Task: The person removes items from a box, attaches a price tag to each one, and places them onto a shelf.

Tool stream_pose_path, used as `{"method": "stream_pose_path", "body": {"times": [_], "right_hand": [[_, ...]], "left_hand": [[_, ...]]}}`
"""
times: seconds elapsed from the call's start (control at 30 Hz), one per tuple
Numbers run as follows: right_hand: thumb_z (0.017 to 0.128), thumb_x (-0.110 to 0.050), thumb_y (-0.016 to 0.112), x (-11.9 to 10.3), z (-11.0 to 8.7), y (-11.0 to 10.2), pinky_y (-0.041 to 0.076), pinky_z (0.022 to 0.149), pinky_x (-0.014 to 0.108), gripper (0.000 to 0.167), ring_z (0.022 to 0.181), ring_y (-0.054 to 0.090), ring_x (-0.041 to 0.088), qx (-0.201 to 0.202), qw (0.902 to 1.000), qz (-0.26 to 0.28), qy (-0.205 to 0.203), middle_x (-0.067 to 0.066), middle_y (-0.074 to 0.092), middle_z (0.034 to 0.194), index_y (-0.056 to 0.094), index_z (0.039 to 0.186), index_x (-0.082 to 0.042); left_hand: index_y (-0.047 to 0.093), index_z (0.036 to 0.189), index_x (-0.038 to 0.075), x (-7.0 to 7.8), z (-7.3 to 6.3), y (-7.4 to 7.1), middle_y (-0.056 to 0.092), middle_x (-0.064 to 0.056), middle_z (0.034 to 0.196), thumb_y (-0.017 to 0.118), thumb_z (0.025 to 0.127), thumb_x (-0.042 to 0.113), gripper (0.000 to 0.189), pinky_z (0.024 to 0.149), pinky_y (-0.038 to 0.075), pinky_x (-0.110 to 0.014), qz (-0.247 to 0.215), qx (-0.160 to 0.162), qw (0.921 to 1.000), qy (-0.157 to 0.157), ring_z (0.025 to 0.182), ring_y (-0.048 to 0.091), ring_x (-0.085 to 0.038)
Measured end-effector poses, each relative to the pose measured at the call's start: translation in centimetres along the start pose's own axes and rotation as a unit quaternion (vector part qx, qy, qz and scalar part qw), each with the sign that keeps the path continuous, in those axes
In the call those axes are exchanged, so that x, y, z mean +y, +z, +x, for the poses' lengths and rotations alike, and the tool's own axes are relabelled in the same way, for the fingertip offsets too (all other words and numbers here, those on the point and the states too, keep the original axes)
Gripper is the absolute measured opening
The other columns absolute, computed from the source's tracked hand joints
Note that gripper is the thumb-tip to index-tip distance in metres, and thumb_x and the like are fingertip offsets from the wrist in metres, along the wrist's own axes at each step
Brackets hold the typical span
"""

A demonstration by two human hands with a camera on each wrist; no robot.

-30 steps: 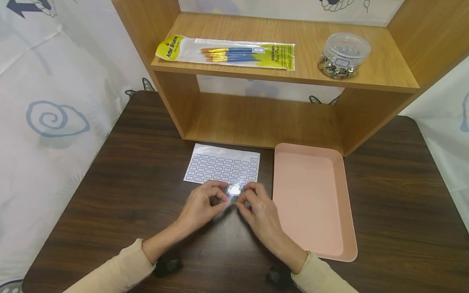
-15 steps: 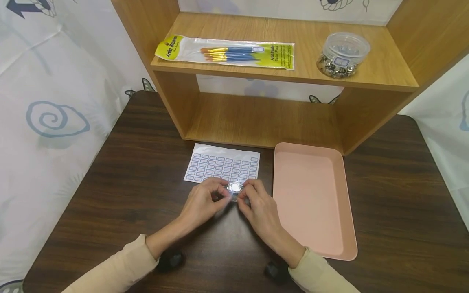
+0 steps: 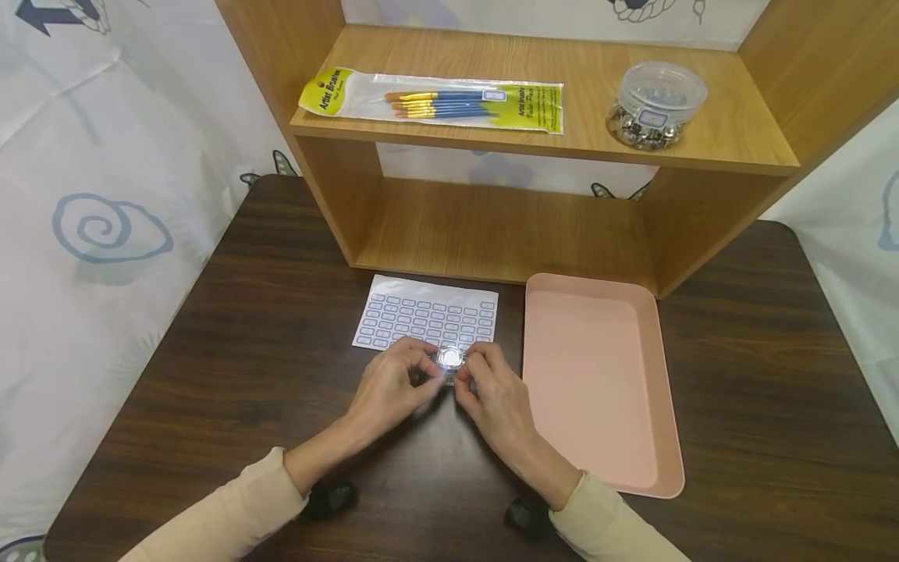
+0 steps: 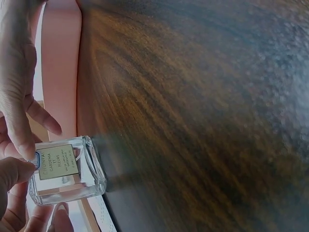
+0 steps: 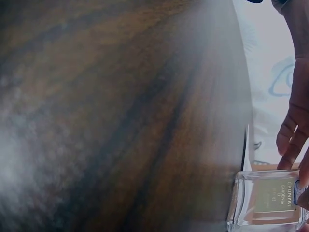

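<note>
A clear glass perfume bottle [image 4: 58, 162] with a pale gold label stands upright on the dark table between both hands. In the head view its top [image 3: 450, 357] glints brightly. My left hand [image 3: 393, 384] grips it from the left with curled fingers, and my right hand [image 3: 497, 398] grips it from the right. A small blue-bordered sticker [image 4: 36, 160] sits on the bottle's front above the gold label, and the thumbs meet at it. Just behind the bottle lies a white sheet of blue-bordered stickers [image 3: 428, 312], its near edge partly covered by the fingers.
A pink tray [image 3: 597, 390] lies right of the hands. Behind stands a wooden shelf [image 3: 506, 226]. On its upper board are a packet of artist brushes [image 3: 435, 103] and a clear lidded jar [image 3: 653, 109] of small metallic pieces, both bearing similar stickers.
Both hands and the bottle have shifted very slightly away from the body. The grip on the perfume bottle stays the same, and the surrounding things have not moved.
</note>
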State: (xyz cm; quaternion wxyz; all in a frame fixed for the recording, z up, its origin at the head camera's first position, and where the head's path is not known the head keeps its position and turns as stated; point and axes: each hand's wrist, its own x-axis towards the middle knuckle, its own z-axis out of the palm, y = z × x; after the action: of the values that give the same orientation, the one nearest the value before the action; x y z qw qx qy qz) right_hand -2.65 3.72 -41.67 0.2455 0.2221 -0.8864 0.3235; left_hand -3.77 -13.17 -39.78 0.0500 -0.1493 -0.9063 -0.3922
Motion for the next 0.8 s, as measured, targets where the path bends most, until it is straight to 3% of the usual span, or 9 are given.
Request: {"method": "stream_pose_path", "body": {"times": [0.53,0.8], "right_hand": [[0.065,0.007,0.077,0.29,0.13,0.06,0.047,0.056,0.021,0.033,0.076,0.060,0.016,0.000,0.9993,0.037,0.005,0.007,0.056,0.097,0.050,0.074,-0.010],[0.067,0.007,0.077,0.43,0.18,-0.15,0.049,0.061,0.018,0.034,0.078,0.058,0.014,-0.006,0.9974,0.069,0.021,0.005,0.054,0.094,0.049,0.078,-0.009]], "left_hand": [[0.068,0.071,0.016,0.10,-0.07,0.08,0.067,0.000,0.102,0.077,0.070,0.010,0.011,0.057,0.043,-0.020,0.013,-0.001,0.9999,0.000,0.067,0.056,-0.010],[0.068,0.071,0.015,-0.15,0.01,0.12,0.067,-0.002,0.101,0.078,0.069,0.008,0.012,0.057,0.045,-0.019,0.010,0.003,0.9998,0.018,0.067,0.058,-0.011]]}}
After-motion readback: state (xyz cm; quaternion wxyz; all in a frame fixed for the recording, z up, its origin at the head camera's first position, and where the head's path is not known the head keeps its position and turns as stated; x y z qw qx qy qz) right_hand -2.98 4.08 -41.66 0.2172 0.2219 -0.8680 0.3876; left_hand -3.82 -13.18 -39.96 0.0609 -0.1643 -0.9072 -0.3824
